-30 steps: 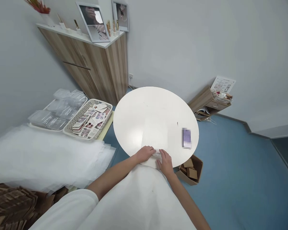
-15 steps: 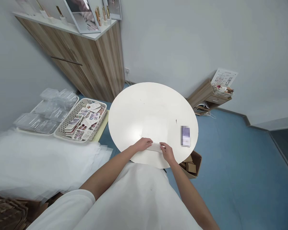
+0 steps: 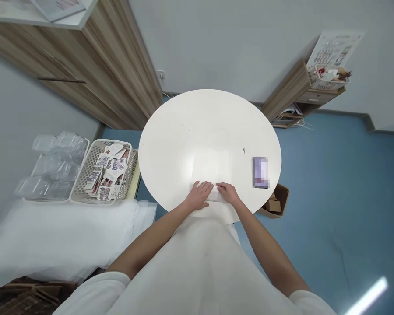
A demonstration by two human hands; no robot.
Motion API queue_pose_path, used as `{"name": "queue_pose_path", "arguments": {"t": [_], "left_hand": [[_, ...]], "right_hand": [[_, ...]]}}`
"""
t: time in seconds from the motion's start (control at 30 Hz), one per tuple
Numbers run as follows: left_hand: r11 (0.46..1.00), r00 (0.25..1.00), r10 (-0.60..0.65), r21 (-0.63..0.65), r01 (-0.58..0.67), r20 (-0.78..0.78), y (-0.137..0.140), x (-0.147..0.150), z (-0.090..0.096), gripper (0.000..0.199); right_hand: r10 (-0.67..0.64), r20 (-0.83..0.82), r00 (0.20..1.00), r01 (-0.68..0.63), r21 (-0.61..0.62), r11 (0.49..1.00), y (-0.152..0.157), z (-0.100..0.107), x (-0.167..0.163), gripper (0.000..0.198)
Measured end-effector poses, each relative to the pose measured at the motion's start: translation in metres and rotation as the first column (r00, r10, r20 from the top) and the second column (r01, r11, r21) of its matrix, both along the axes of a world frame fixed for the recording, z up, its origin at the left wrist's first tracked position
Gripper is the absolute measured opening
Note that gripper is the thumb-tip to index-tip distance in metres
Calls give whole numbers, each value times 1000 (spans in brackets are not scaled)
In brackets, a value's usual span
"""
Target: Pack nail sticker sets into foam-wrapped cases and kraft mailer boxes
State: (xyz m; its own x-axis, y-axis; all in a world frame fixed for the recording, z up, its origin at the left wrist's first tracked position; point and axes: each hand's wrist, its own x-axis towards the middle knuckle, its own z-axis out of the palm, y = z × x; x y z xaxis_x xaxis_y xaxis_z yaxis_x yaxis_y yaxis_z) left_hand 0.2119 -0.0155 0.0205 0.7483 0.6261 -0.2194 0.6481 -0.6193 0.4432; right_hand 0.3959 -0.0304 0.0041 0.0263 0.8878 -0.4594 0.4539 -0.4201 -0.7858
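On the white oval table (image 3: 210, 118), close to my body, lies a pale, thin sheet or wrap (image 3: 215, 195), folded at its near part. It nearly matches the tabletop, so its exact kind is unclear. My left hand (image 3: 198, 196) rests palm down on the left part of it, fingers stretched out flat. With curled fingers, my right hand (image 3: 227, 193) pinches its upper right edge. The fingertips of both hands almost meet. A faint see-through area of the sheet seems to stretch away from me beyond the hands.
A blurred-out purple rectangle (image 3: 260, 172) lies at the table's right. Left of the table are a basket of printed cards (image 3: 75, 192), clear plastic boxes (image 3: 59, 168) and a stack of white translucent sheets (image 3: 62, 232). A cardboard box (image 3: 284, 199) stands on the floor at right.
My left hand has gone from holding the sheet's edge with its fingertips to lying flat on it. The right hand has shifted slightly, and the view has tilted down.
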Motion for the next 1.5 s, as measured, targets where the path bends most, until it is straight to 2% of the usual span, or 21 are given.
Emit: {"name": "queue_pose_path", "arguments": {"t": [0.13, 0.27, 0.37, 0.43, 0.5, 0.63, 0.73, 0.93, 1.1, 1.17, 1.3, 1.4, 1.5], "left_hand": [[998, 1000, 21, -63, -22, -14, 5, 0, -5, 67], [994, 1000, 7, -111, -8, -10, 13, 3, 1, 68], [993, 1000, 9, -115, -7, 12, 17, 4, 4, 63], [995, 999, 9, -100, -6, 32, 16, 4, 5, 56], [997, 999, 11, -78, -7, 45, 12, 2, 6, 50], [998, 999, 5, -58, -2, 49, -3, -4, 7, 42], [997, 999, 21, -74, -18, 45, -15, -10, 8, 37], [987, 998, 26, -155, -35, -63, -32, -18, 17, 34], [929, 994, -13, -370, -27, -105, -36, -24, 26, 37], [894, 995, 30, -442, -71, -100, -31, -28, 28, 39], [839, 975, 224, -509, -193, -1, -15, -42, 27, 48], [839, 942, 328, -481, -254, 75, -8, -52, 20, 38], [806, 898, 430, -487, -337, 91, -6, -59, 10, 24]], "right_hand": [[63, 207, 976, -73, 42, 996, -2, -1, -1, 27], [77, 418, 905, -171, 192, 966, -10, 9, 3, 32], [264, 427, 865, -398, 263, 879, -19, 20, 3, 38], [405, 436, 804, -538, 243, 807, -27, 24, -2, 46], [454, 479, 751, -598, 201, 776, -34, 26, -9, 46], [416, 581, 700, -588, 138, 797, -46, 24, -25, 34], [410, 599, 688, -565, 87, 821, -54, 25, -34, 32], [392, 500, 772, -483, 60, 874, -76, 29, -39, 31], [424, 360, 831, -463, 26, 886, -85, 31, -36, 28], [422, 314, 850, -446, 5, 895, -78, 32, -33, 25], [379, 235, 895, -387, -16, 922, -56, 33, -26, 21], [343, 173, 923, -342, -38, 939, -43, 31, -21, 21], [339, 143, 930, -336, -44, 941, -35, 26, -18, 22]]}}
